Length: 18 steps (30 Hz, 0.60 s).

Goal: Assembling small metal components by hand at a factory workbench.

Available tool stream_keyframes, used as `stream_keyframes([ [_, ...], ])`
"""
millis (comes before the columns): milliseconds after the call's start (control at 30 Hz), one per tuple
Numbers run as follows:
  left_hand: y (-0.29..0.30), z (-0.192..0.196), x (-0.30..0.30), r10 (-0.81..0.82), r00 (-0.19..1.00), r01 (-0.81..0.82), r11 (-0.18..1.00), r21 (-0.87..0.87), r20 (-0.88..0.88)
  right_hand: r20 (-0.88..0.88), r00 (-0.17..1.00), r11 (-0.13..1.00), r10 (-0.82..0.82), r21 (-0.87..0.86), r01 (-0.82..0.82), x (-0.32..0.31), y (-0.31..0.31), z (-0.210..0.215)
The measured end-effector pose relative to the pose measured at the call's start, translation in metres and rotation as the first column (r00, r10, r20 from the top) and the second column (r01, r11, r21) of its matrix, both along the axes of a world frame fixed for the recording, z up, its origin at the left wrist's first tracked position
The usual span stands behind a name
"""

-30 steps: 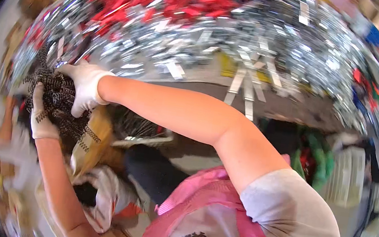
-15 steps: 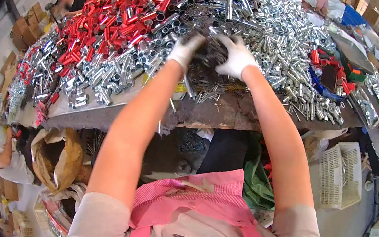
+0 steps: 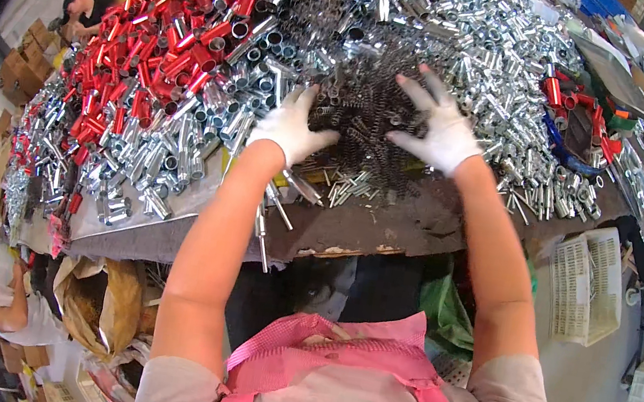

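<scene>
A heap of dark coil springs [image 3: 370, 112] lies in the middle of the table between my two white-gloved hands. At its left edge is my left hand [image 3: 293, 127], open, with the thumb pointing in toward the springs. My right hand [image 3: 441, 129] is open at the heap's right side, its fingers spread and the fingertips over the springs. Neither hand grips anything that I can see. Thin silvery pins [image 3: 354, 187] lie in a small cluster on the near side of the springs. A few longer metal rods [image 3: 279, 204] stick out by my left wrist.
Red metal tubes [image 3: 188, 37] and silvery tubes [image 3: 187, 146] are piled left; small silvery fittings [image 3: 490, 42] are heaped right. Below the table's front edge [image 3: 365, 246] hang dark cloths. White plastic crates [image 3: 587, 285] stand on the floor at right. Other people work at left and far right.
My hands have moved apart from over the middle, and the spring heap shows between them. Both gloves are sharper now. The whole view has shifted slightly.
</scene>
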<state>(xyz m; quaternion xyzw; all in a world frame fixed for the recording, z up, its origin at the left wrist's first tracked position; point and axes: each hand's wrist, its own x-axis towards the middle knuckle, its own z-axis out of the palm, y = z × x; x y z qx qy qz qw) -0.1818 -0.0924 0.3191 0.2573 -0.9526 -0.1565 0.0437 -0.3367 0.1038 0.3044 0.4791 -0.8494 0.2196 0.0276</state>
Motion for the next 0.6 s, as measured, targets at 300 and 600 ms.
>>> stream_keyframes([
  [300, -0.06, -0.023, 0.07, -0.09, 0.854, 0.097, 0.995, -0.013, -0.512, -0.297, 0.937, 0.907, -0.183, -0.419, 0.044, -0.003, 0.008, -0.034],
  [600, 0.048, -0.089, 0.193, -0.121, 0.931, 0.037, 0.97, -0.24, -0.345, -0.43, 0.789, 0.844, -0.438, -0.5, 0.196, 0.037, 0.028, -0.059],
])
